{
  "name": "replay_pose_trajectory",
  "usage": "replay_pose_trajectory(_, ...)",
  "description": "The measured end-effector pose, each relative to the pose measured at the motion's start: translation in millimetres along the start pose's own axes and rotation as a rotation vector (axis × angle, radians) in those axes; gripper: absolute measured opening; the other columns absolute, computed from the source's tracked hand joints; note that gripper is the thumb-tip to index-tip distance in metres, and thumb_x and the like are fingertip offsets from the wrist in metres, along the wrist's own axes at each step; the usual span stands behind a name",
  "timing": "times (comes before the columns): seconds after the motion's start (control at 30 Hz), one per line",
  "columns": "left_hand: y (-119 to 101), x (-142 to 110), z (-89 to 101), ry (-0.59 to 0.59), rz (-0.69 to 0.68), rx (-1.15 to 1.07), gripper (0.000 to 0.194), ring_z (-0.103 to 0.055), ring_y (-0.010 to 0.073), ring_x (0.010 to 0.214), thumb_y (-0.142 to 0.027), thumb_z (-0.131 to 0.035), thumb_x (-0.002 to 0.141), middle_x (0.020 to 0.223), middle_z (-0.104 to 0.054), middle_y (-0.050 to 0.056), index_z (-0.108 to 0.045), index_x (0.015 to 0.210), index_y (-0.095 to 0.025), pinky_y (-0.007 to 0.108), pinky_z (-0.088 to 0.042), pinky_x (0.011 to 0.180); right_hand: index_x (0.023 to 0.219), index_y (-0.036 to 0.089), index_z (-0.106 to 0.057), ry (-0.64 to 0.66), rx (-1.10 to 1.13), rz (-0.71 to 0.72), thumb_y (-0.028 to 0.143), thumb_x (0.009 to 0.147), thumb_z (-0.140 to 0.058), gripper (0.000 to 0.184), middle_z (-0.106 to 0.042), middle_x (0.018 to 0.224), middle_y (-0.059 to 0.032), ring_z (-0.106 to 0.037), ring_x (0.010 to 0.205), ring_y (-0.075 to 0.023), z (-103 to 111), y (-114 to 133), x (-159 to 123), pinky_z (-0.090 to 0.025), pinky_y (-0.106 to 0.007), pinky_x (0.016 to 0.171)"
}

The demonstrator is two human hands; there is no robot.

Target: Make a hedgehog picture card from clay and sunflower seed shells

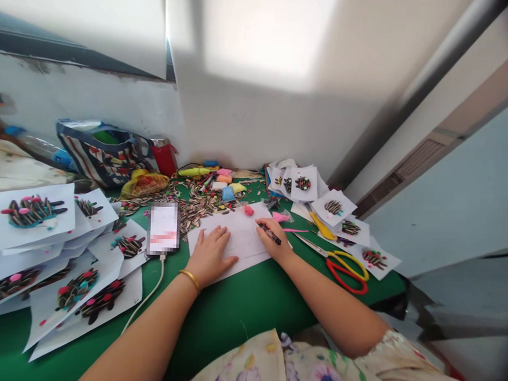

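Observation:
A white sheet of paper lies on the green tabletop in front of me, with faint lines on it. Flat on its left part rests my left hand, fingers spread, a gold bangle at the wrist. My right hand is closed around a dark pen over the sheet's right part. Just beyond that hand sits a lump of red-pink clay at the paper's far edge. A piece of pink clay lies to the right of it.
Scissors with red and yellow handles lie right of my right forearm. Sunflower seeds and clay blocks spread behind the sheet. Decorated papers pile up left, more at right. A phone with a cable stands left.

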State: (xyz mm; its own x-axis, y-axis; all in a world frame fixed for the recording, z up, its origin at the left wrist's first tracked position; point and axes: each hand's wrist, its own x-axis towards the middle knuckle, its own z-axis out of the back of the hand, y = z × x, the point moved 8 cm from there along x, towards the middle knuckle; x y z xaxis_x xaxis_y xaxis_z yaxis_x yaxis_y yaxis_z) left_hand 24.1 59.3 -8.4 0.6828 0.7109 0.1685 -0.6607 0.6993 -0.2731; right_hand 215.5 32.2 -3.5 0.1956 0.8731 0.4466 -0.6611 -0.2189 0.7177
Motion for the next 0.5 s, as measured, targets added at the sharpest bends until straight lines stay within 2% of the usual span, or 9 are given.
replay_pose_trajectory(0.23,0.4,-1.5,3.2,-0.025,0.012,0.035,0.051,-0.030,0.0329,0.141,-0.046,-0.064,0.078,0.148,-0.043,0.014,-0.058,0.123,-0.022,0.063,-0.007,0.114,0.105,0.020,-0.063,0.000,-0.015,0.012,0.031,0.087,-0.049,0.025,-0.063,0.097,-0.0058,-0.059,0.091,-0.0190,-1.4,1.7,-0.5,-0.046,-0.034,0.087)
replay_pose_trajectory(0.5,4.9,-2.1,-1.9,-0.018,0.015,0.019,0.062,-0.036,0.0325,0.137,-0.051,-0.062,0.079,0.144,-0.047,0.015,-0.050,0.131,-0.020,0.063,-0.010,0.114,0.106,0.020,-0.063,-0.017,0.017,-0.004,0.033,0.087,-0.049,0.027,-0.064,0.102,-0.0059,-0.059,0.094,-0.0187,-3.5,-5.0,-1.6,-0.046,-0.034,0.089)
